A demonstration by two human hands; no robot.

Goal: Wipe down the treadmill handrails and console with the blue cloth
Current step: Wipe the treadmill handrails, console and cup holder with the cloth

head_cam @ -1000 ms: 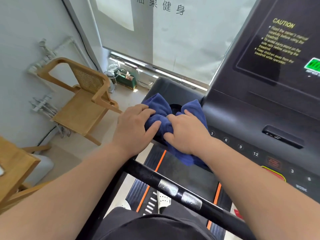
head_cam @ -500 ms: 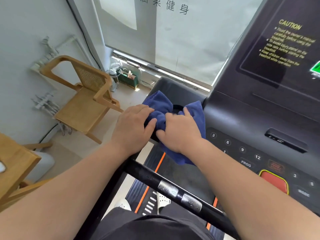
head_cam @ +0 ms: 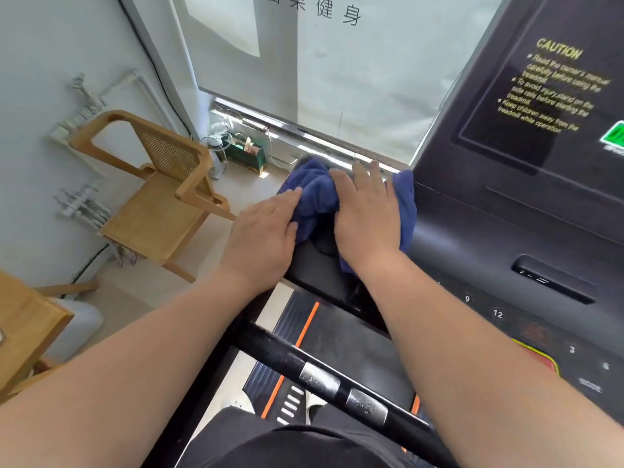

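So, head cam: the cloth just got shoved up to the far edge of the left tray.

Half a second ago both hands had the blue cloth [head_cam: 315, 194] bunched over the near part of the console [head_cam: 506, 231] tray. Now it sits further forward, against the back rim. The right hand [head_cam: 366, 217] lies flat on top, its fingers [head_cam: 359, 173] straight and a bit spread, pressing down rather than pinching. The left hand [head_cam: 263, 236] is flat too, fingers together, tips just touching the cloth's left edge. The cup-holder dip [head_cam: 324, 246] peeks out between the hands again. My read is that's one forward stroke on this tray. The button panel and the handrail [head_cam: 270, 346] look like they're not done yet.
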